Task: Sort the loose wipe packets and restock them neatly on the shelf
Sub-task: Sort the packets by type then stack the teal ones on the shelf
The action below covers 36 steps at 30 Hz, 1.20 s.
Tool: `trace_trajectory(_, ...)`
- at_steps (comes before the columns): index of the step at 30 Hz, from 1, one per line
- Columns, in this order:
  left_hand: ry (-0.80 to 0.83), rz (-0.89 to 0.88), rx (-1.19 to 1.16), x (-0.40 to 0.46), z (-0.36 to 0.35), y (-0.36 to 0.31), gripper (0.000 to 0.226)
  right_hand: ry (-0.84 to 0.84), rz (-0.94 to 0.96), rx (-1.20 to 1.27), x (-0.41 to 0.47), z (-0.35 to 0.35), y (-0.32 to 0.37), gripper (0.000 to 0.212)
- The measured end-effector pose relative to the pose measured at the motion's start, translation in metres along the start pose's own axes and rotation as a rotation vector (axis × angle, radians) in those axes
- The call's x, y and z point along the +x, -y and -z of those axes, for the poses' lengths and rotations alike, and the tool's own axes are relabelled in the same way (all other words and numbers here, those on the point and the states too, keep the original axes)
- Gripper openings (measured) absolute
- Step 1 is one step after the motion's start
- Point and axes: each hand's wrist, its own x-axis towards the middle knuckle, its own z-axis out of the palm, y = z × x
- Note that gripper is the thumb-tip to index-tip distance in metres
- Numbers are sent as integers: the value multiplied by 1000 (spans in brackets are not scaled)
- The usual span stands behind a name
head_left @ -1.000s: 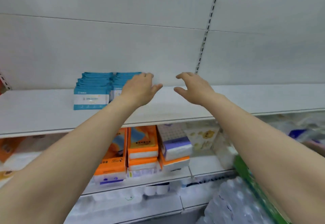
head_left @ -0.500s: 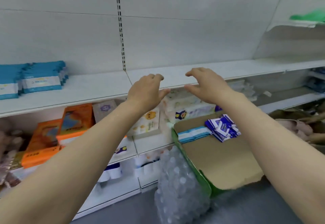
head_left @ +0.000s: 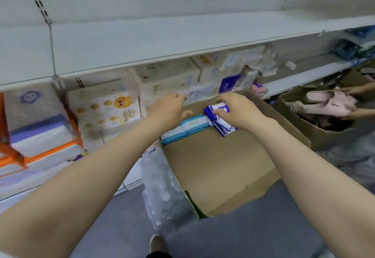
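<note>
Both arms have swung down from the white shelf since the earlier frame, and the view has dropped with them toward the cardboard box at about five o'clock of the middle. Above, at twelve o'clock, the shelf's bare board runs across; tissue packs fill the lower tier at nine o'clock.

Inside the box, the light blue packets lie in a flat row along its far edge, and the dark blue wipe packets sit in a loose heap just beside them at two o'clock. The right hand covers that heap, its fingers curled down onto the top packets; whether its grip has closed round them I cannot tell. The left hand hovers at eleven o'clock of the row, grip spread and holding nothing.

This looks like the pick-up step. Next, I judge, the right hand must gather the heap squarely, the left steadying its far side, before lifting.
</note>
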Motion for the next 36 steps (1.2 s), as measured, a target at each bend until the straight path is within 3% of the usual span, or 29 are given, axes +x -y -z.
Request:
trace_trajectory(7, 187, 174, -74, 55, -94, 23, 55, 203, -30, 86, 90, -96, -47, 47)
trace_trajectory(18, 173, 541, -257, 87, -191, 56, 51, 427, 233, 30, 219, -233, -80, 58)
trace_trajectory(21, 176, 633, -261, 92, -206, 56, 55, 393, 291, -55, 229, -247, -87, 60)
trace_trajectory(26, 187, 717, -242, 97, -220, 55, 57, 269, 364, -110, 235, -248, -93, 38)
trace_trajectory(30, 193, 757, -213, 99, -228, 55, 58, 341, 353, 17, 231, -252, -99, 60)
trace_trajectory(32, 199, 771, -187, 101, -231, 53, 60, 359, 348, -31, 235, -250, -99, 67)
trace_trajectory(36, 226, 779, -139, 104, -232, 52, 62, 329, 349, -88, 234, -247, -102, 60)
